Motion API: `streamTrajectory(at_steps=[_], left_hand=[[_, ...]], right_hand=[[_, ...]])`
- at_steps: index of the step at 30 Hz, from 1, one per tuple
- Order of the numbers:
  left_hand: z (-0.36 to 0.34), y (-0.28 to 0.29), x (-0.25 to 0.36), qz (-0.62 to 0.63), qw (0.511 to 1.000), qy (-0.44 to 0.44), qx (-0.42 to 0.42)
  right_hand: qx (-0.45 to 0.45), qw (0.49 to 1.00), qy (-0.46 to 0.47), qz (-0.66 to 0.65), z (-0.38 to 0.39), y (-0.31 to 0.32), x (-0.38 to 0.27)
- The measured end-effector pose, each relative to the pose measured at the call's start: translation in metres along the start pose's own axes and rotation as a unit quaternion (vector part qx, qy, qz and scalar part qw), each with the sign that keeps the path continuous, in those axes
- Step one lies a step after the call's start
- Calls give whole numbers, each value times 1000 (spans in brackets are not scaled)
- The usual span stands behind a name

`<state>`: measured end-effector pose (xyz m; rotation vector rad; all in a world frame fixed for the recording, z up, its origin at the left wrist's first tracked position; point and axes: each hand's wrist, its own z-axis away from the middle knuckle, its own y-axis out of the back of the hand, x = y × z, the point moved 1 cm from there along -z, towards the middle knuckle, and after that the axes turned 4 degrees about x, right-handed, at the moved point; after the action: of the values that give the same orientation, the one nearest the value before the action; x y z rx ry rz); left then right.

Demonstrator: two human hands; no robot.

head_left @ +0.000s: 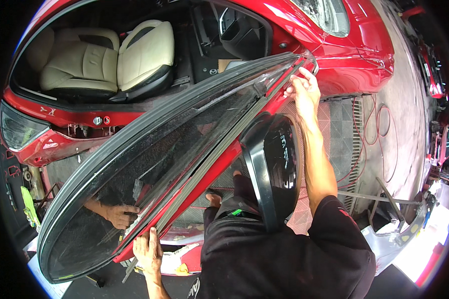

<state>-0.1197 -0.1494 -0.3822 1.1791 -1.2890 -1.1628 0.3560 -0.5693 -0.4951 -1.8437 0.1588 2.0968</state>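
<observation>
A red car body (354, 55) stands with its door opening bare, showing two cream leather seats (110, 60) over a dark floor. A dark tail lamp (17, 129) sits at the body's left end, and a grey ribbed floor mat (341, 134) lies beside the sill with a thin red cable (379, 124) looped over the concrete floor (409, 99). At the far right edge stand what look like red tool carts (436, 74), too bent by the lens to be sure.

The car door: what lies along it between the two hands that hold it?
In the head view, between the left hand and the right hand runs the door's dark window strip; the black side mirror sits just below.
</observation>
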Motion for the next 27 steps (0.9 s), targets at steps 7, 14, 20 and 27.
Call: streamTrajectory(at_steps=[7,14,20,27], left_hand=[[-10,7,-8,0,1000,-23,-3],[-15,8,-11,20,999,-30,-10],[-15,11,-12,17,999,-15,-29],[-17,3,-6,-11,999,34,13]], right_hand=[[6,1000,20,-2,1,1,3],[2,1000,13,14,-1,2,-2],[-9,999,13,34,-4,-1,-3],[-5,999,14,35,-10,-1,3]])
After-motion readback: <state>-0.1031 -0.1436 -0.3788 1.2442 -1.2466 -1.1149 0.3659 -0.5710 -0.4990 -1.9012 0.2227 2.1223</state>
